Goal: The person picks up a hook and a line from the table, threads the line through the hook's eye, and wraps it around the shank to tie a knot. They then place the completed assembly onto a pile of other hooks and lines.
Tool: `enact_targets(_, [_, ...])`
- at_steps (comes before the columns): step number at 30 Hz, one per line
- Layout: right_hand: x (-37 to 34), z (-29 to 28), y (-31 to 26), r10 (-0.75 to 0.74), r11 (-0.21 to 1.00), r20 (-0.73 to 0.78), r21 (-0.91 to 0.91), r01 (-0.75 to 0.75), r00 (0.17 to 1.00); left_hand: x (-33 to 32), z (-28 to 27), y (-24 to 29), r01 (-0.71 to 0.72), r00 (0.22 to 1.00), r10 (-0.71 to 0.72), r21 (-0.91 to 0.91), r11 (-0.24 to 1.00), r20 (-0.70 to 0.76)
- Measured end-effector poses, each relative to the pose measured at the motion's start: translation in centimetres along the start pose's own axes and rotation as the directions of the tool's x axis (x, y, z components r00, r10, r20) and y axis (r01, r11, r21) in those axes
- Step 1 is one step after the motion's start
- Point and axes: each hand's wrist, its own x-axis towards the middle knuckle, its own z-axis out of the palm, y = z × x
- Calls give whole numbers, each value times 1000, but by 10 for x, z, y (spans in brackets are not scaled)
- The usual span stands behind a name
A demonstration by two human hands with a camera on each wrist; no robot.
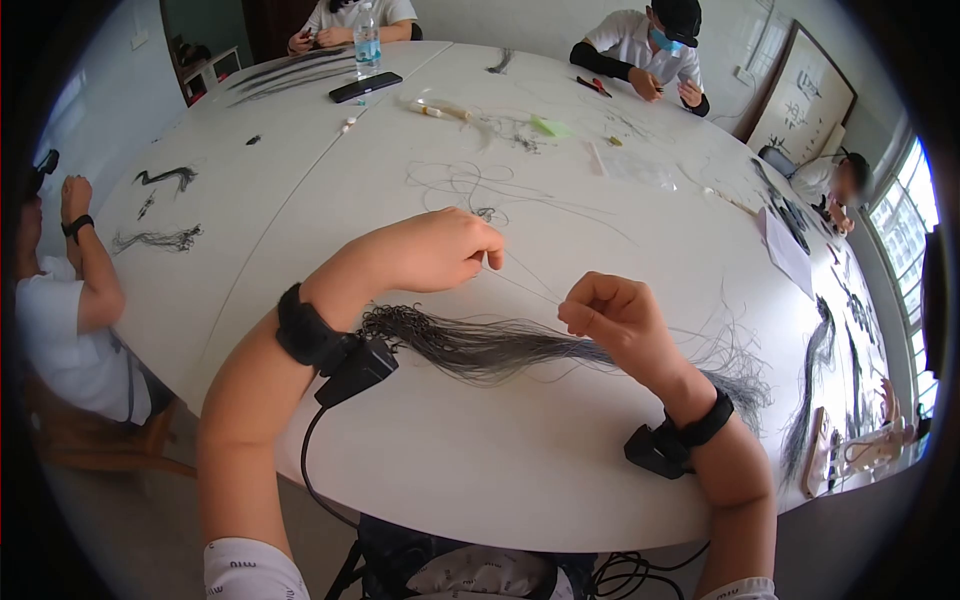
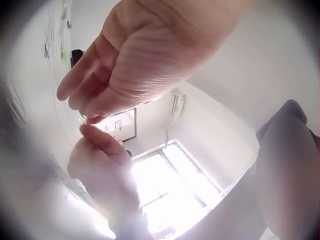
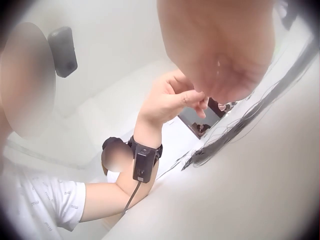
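A long bundle of dark thin strands [image 1: 500,348] lies across the white table below both hands, its left end curly and its right end loosely spread. Above its left part, my left hand [image 1: 425,252] pinches a fine strand [image 1: 525,283] between thumb and finger. That strand stretches to my right hand [image 1: 622,320], which pinches it with curled fingers over the bundle. The left wrist view has the left hand [image 2: 150,55] close to the right fingertips. In the right wrist view the right hand [image 3: 220,45] hides its own fingertips; the bundle [image 3: 240,130] lies beyond.
Loose looped strands [image 1: 470,185] lie ahead of the hands. Farther back stand a bottle [image 1: 367,42] and a black phone [image 1: 365,87]. Paper [image 1: 785,250] and more dark bundles [image 1: 812,370] are at the right, small tufts [image 1: 165,240] at the left. Other people sit round the table.
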Motion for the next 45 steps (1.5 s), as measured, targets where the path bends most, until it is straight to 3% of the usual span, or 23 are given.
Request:
enact_targets(2, [2, -4, -1, -52, 996, -39, 71, 55, 998, 0, -3, -7, 167, 976, -179, 96, 981, 127])
enact_targets(5, [4, -11, -8, -110, 980, -76, 158, 121, 991, -1, -2, -26, 258, 958, -273, 150, 954, 84])
enact_targets(10, [4, -37, -20, -212, 881, -199, 384, 275, 957, -8, -22, -46, 419, 898, -428, 102, 902, 99])
enact_targets(12, [5, -54, -21, -232, 864, -210, 404, 301, 950, -11, -27, -55, 582, 810, -582, 17, 813, 76])
enact_targets(14, [6, -65, -27, -304, 761, -170, 548, 346, 937, -15, -33, -68, 600, 798, -598, -11, 800, 79])
enact_targets(16, [5, -69, -31, -243, 776, -279, 519, 359, 929, -19, -37, -78, 632, 774, -627, -36, 774, 92])
enact_targets(18, [6, -86, -26, -271, 657, -165, 688, 307, 948, -23, -39, -82, 624, 781, -620, -35, 781, 83])
enact_targets(20, [5, -89, -28, -209, 673, -271, 658, 339, 940, -25, -41, -84, 615, 788, -612, -33, 788, 73])
enact_targets(23, [4, -100, -24, -95, 918, -353, 330, 219, 931, -26, -43, -83, 607, 792, -602, -26, 794, 103])
enact_targets(24, [4, -102, -23, -96, 918, -353, 329, 220, 931, -26, -43, -80, 599, 797, -594, -17, 801, 110])
enact_targets(26, [4, -107, -22, 124, 992, -347, 7, -129, 930, -25, -44, -77, 591, 802, -586, -10, 806, 117])
enact_targets(28, [3, -107, -23, 176, 969, -329, -109, -222, 928, -25, -45, -75, 598, 794, -592, 5, 802, 139])
enact_targets(31, [2, -107, -23, 264, 774, -344, -482, -411, 901, -27, -48, -75, 591, 794, -592, 51, 805, 141])
enact_targets(32, [2, -108, -21, 264, 773, -344, -482, -411, 901, -28, -49, -76, 591, 794, -592, 51, 805, 141])
enact_targets(34, [0, -116, -15, 264, 580, -402, -660, -478, 876, -29, -50, -76, 604, 779, -616, 123, 788, 121])
enact_targets(35, [-1, -121, -10, 264, 580, -402, -660, -478, 877, -30, -51, -75, 604, 779, -616, 123, 788, 120])
enact_targets(37, [-1, -129, -2, 196, 295, -572, -740, -604, 796, -29, -52, -70, 601, 785, -611, 116, 791, 100])
enact_targets(38, [-3, -128, -3, 195, 294, -572, -741, -604, 797, -28, -51, -69, 601, 786, -611, 115, 791, 98])
enact_targets(40, [-6, -126, -3, 12, 195, -569, -805, -560, 822, -25, -47, -66, 466, 876, -456, -35, 884, 156])
enact_targets(41, [-5, -123, -7, 12, 194, -569, -806, -560, 823, -21, -45, -54, 466, 877, -456, -36, 884, 155])
enact_targets(43, [-1, -109, -18, 5, 395, -514, -787, -474, 858, -9, -38, -21, 372, 911, -360, -22, 928, 203])
enact_targets(44, [2, -103, -16, 4, 393, -515, -788, -475, 857, -4, -32, -5, 258, 953, -259, 31, 966, 154])
enact_targets(45, [5, -98, -12, -93, 622, -406, -737, -265, 909, -2, -23, 8, 143, 982, -152, 91, 986, 110])
